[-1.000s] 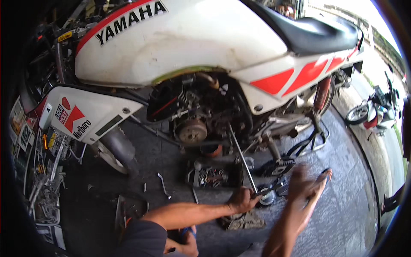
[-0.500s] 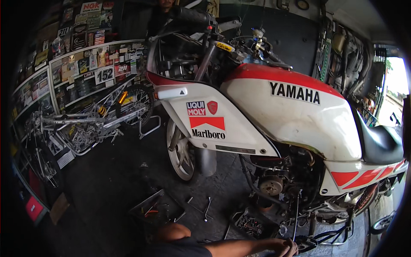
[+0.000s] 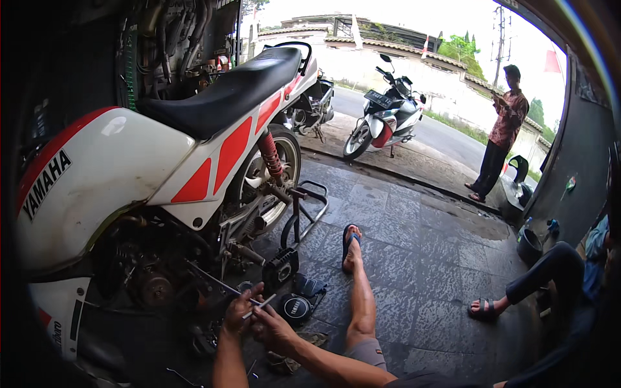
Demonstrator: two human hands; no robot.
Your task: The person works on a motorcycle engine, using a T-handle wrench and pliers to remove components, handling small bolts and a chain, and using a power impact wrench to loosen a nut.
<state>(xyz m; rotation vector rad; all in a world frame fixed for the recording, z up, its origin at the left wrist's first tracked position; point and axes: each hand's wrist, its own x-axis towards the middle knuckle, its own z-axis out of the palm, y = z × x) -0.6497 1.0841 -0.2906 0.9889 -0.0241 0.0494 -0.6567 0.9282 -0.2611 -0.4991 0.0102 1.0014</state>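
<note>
The thin metal rod, short and silvery, sits low in the frame left of centre, pinched between both of my hands just beside the motorcycle's engine. The white and red motorcycle fills the left half. A black round cover and a black finned part lie on the tiled floor just right of the hands. My left hand grasps the rod's lower end; my right hand is closed on it too, forearms rising from the bottom edge.

We sit with the motorcycle at our left, both hands before its engine; our leg stretches right; a scooter stands behind, outside.
</note>
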